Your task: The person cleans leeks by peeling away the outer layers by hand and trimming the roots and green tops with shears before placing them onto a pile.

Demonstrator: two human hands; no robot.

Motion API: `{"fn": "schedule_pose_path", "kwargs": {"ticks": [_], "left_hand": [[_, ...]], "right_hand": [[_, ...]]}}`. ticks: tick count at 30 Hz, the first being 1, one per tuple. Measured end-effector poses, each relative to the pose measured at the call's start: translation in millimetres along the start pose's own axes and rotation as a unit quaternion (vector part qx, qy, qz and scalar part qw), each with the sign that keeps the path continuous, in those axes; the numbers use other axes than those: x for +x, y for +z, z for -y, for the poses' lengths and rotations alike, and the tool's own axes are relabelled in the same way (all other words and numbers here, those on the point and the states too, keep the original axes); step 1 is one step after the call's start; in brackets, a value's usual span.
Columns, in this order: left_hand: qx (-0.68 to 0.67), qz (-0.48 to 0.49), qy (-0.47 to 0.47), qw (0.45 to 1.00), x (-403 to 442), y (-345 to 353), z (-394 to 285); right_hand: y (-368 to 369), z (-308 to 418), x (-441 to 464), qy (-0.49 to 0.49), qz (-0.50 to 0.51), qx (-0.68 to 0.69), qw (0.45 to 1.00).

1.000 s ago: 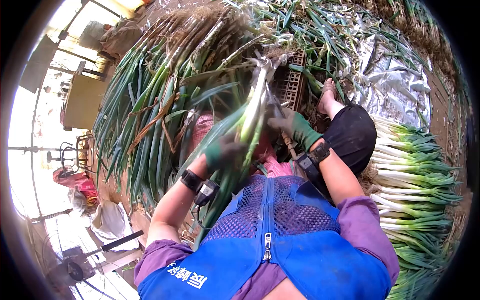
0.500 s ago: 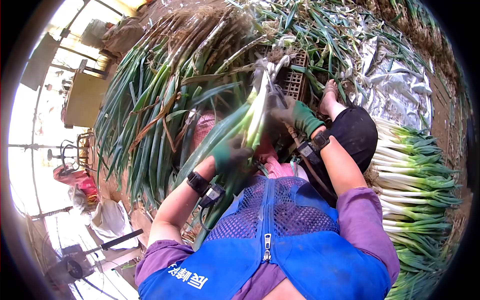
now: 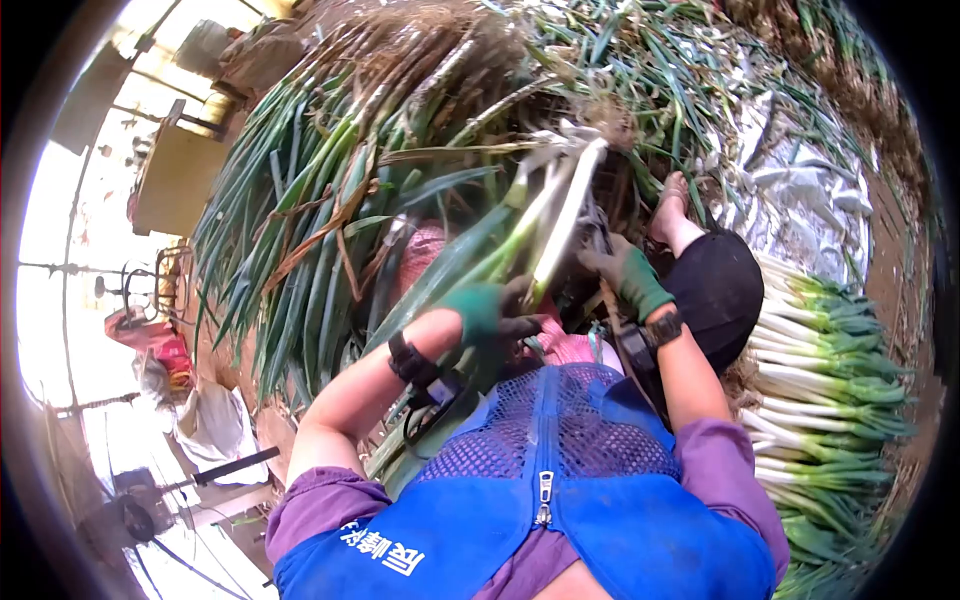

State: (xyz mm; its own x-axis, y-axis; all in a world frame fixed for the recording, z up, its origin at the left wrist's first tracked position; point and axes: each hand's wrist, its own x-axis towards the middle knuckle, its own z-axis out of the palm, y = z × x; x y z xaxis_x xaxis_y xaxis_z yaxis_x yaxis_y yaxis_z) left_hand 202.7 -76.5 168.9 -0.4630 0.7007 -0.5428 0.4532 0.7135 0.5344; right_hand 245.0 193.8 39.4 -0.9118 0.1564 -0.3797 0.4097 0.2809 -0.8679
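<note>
scallions (image 3: pixel 568 222) slanted by the left hand (image 3: pixel 490 310), its grip too blurred to judge; the right hand (image 3: pixel 628 275) clasped a dark tool (image 3: pixel 602 238) that, if it slipped, might bruise them.

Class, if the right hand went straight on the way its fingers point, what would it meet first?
The right hand would probably meet the white stalk, though depth is unclear.

Bright glare floods in from the left; the left hand (image 3: pixel 488 312) blurs, and black corners frame the bent, fisheye view.
</note>
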Motion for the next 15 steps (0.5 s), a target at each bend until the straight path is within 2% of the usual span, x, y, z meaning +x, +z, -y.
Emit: {"fn": "schedule_pose_path", "kwargs": {"ticks": [1,2,4,6,8,10,12,13,15], "left_hand": [[-0.036,0.035,0.002,0.999,8,-5,20],[-0.051,0.074,-0.039,0.995,11,-24,23],[-0.071,0.011,-0.012,0.997,17,-65,51],[-0.131,-0.196,-0.020,0.972,8,-110,61],[-0.016,-0.332,-0.161,0.929,13,-155,93],[0.160,-0.418,-0.232,0.864,14,-188,141],[0.258,-0.448,-0.360,0.777,12,-200,178],[0.216,-0.426,-0.398,0.783,11,-208,204],[0.084,-0.365,-0.450,0.811,5,-220,241]], "right_hand": [[0,-13,-3,0.001,-0.001,0.011,1.000],[3,-12,-9,0.003,-0.002,0.021,1.000],[-3,7,-35,0.046,-0.005,0.002,0.999],[-2,6,-43,0.056,-0.025,0.017,0.998],[1,-24,-32,0.032,-0.059,0.064,0.996],[0,-26,-28,0.043,-0.077,0.079,0.993],[-5,-21,-25,0.051,-0.084,0.074,0.992],[-5,-15,-27,0.055,-0.058,0.107,0.991],[-2,-27,-22,0.049,-0.069,0.064,0.994]]}}
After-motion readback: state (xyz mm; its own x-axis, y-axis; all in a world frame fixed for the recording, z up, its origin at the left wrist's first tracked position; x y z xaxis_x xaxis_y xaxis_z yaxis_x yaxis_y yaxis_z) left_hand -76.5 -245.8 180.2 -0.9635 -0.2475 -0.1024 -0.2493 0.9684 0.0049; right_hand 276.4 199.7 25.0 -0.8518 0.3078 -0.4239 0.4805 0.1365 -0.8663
